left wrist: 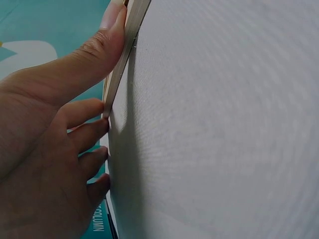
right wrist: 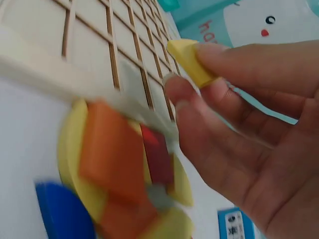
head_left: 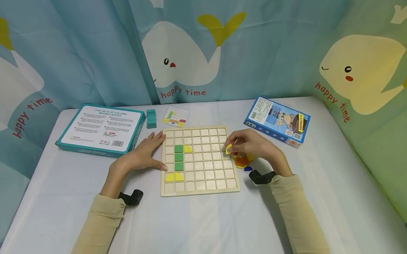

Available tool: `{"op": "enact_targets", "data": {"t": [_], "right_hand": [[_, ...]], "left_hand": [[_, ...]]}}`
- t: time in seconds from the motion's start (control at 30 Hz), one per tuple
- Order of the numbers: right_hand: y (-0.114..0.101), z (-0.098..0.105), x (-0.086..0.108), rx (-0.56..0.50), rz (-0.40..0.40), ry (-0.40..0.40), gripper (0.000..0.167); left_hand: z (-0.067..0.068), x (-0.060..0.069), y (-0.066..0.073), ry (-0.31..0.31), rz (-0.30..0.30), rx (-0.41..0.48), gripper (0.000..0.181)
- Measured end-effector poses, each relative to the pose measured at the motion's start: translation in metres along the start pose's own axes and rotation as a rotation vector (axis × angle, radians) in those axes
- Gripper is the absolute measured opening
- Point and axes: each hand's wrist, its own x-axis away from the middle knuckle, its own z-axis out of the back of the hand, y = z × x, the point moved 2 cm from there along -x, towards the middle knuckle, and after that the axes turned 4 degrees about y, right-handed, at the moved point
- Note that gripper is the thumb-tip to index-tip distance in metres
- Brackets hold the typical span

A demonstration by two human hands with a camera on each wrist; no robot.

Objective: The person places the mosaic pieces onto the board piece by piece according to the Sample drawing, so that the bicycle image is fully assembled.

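Observation:
A pale wooden grid board (head_left: 206, 156) lies mid-table. Three green square tiles (head_left: 179, 157) stand in a column on it, with a yellow rounded tile (head_left: 188, 148) beside the top one and two more yellow tiles (head_left: 174, 177) below. My left hand (head_left: 140, 155) rests spread along the board's left edge, thumb and fingertips touching the rim. Above the right edge, my right hand (head_left: 251, 142) pinches a yellow rounded tile (right wrist: 192, 62) between thumb and fingers. Beneath that hand is a pile of loose tiles, with orange (right wrist: 112, 154), red, yellow and blue (right wrist: 65, 211) ones showing; the hand partly hides it.
Behind the board lie a pattern card (head_left: 176, 116) with a coloured grid and a small teal block (head_left: 151, 119). A teal-edged box (head_left: 103, 129) is at the back left, a blue box (head_left: 277, 121) at the back right. A whale-print curtain (head_left: 106, 50) hangs behind the table.

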Motion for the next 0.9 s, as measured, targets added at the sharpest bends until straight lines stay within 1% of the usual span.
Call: {"op": "enact_targets", "data": {"t": [0.33, 0.5, 0.57, 0.67, 0.9], "right_hand": [[-0.017, -0.024, -0.007, -0.166, 0.073, -0.076, 0.021], [-0.027, -0.037, -0.009, -0.15, 0.122, -0.093, 0.018], [-0.032, -0.043, -0.009, -0.125, 0.131, -0.088, 0.018], [-0.037, -0.052, -0.01, -0.116, 0.136, -0.085, 0.017], [-0.051, -0.074, -0.01, -0.126, 0.171, -0.083, 0.016]], "left_hand": [[0.001, -0.001, 0.0, 0.0, -0.003, 0.0, 0.112], [0.0, -0.001, -0.002, 0.003, -0.009, -0.009, 0.11], [0.0, -0.001, -0.002, 0.003, -0.012, -0.008, 0.11], [0.0, -0.002, -0.002, 0.004, -0.012, -0.009, 0.11], [0.001, -0.002, -0.001, -0.001, -0.005, -0.006, 0.112]]}}
